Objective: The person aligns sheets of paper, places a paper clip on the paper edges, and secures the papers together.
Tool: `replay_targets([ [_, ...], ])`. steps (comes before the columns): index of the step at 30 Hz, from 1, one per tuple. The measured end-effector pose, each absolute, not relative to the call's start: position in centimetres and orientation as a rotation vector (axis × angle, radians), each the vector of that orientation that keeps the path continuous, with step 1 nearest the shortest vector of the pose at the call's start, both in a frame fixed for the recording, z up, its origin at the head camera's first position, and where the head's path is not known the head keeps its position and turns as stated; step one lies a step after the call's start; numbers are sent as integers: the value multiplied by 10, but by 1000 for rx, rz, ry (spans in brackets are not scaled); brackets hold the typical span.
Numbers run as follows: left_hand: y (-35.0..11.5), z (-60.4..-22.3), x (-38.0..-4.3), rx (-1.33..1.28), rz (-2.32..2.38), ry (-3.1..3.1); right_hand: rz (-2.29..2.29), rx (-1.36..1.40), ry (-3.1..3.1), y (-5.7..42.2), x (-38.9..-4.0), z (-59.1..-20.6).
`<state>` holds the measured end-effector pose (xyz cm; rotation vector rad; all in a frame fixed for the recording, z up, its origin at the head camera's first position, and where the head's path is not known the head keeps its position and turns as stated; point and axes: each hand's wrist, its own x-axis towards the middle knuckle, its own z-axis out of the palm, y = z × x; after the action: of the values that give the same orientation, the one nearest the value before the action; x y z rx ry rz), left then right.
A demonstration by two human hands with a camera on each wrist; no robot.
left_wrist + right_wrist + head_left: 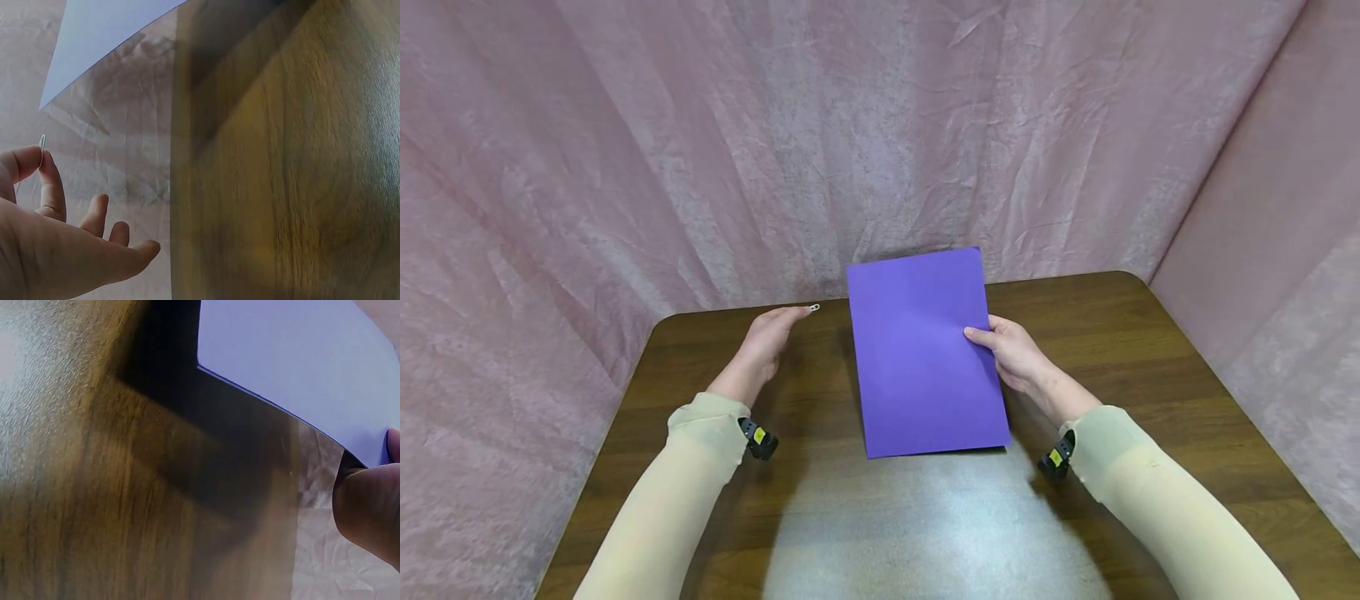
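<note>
My right hand (1017,354) grips a purple sheet of paper (921,358) by its right edge, with the thumb lying on the front face. The sheet is held tilted over the table and casts a dark shadow below it in the right wrist view. To the left of the sheet, my left hand (765,340) pinches a small pale paper clip (42,142) between thumb and index finger; its other fingers are spread apart. In the left wrist view, the clip is just below a corner of the sheet, with a gap between them.
Beneath both hands is a brown wood-grain table (1120,350) with rounded far corners. A pink velvety curtain (775,150) hangs behind its far edge and along the sides. Light reflects brightly off the near part of the tabletop.
</note>
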<state>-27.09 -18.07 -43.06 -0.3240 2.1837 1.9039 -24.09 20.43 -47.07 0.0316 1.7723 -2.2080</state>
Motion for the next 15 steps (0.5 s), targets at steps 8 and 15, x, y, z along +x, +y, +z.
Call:
replay_targets([
  [8,-171,-431,-274,-378,2006,2110,-2210,26,1764,200,-241,-468],
  [15,-167,-429,-275,-371,1992,2131,-2246,-40,1740,196,-239,-468],
])
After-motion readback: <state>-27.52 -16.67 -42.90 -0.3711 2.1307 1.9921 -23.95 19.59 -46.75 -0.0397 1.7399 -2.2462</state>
